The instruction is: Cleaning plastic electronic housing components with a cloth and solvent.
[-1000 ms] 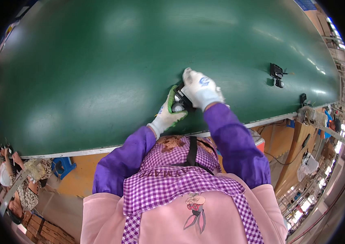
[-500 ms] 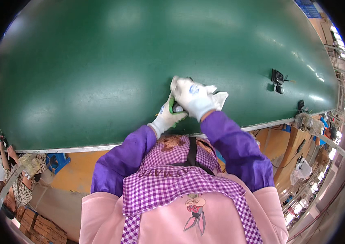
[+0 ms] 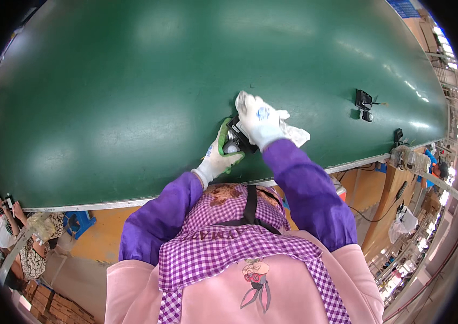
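Observation:
My left hand [image 3: 219,155], in a white glove with green palm, is closed round the lower end of a small black floodlight [image 3: 244,138]. A whitish domed sensor [image 3: 231,147] shows beside its thumb. Above the floodlight, my right hand [image 3: 260,117], also in a white glove, is closed on a white cloth [image 3: 297,135]. One end of the cloth hangs out beside the wrist. My right hand covers part of the floodlight's face, so whether the cloth touches it is hard to tell.
On the green table [image 3: 132,108], a similar black floodlight [image 3: 364,102] with short wires lies to the right. Another black unit [image 3: 398,135] is by the near right edge. At far left, another person's hands [image 3: 16,211] are at the table edge. Cardboard boxes [image 3: 51,305] are stacked lower left.
My right hand has moved slightly up and to the right with the cloth, uncovering more of the floodlight. The floodlight's dark face now shows between my hands. My left hand keeps its hold.

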A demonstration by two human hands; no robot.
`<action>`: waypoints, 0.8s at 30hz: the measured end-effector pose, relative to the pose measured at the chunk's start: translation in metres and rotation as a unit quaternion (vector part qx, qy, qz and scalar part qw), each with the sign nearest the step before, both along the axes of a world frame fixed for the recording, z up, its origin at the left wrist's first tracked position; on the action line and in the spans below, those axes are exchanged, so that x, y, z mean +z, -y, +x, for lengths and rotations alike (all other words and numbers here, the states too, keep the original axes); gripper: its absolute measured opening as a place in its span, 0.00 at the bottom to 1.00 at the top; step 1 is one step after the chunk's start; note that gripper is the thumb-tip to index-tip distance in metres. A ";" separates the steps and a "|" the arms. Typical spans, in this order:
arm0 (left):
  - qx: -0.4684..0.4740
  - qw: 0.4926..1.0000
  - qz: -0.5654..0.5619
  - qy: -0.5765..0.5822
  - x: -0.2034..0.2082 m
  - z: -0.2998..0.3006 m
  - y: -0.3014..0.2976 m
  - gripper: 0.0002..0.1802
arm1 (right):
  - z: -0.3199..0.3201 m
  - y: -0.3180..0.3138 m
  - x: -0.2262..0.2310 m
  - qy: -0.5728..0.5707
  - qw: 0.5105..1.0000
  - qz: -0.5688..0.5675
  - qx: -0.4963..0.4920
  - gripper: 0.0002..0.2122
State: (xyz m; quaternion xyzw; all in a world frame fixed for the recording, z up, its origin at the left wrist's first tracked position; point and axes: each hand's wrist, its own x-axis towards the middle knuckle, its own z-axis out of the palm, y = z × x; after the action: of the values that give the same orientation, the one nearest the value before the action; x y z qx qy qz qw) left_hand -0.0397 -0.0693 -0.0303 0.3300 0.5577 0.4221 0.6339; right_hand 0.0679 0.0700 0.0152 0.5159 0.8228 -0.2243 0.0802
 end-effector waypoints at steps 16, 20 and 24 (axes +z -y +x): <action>0.021 0.995 0.003 0.098 -0.004 -0.001 -0.001 0.54 | 0.052 0.051 0.007 -0.058 0.979 0.001 0.194 0.11; -0.042 0.998 0.005 -0.039 -0.016 -0.004 0.000 0.52 | 0.030 0.038 0.024 -0.025 0.986 -0.034 0.159 0.11; -0.035 0.991 -0.077 0.107 -0.004 -0.007 -0.004 0.51 | -0.005 0.022 0.004 -0.050 0.981 0.053 0.179 0.10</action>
State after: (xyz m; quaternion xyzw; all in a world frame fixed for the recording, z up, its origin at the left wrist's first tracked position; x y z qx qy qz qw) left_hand -0.0467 -0.0656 -0.0341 0.2523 0.5062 0.3881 0.7276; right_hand 0.0632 0.0482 0.0189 0.3518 0.9157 -0.1877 0.0505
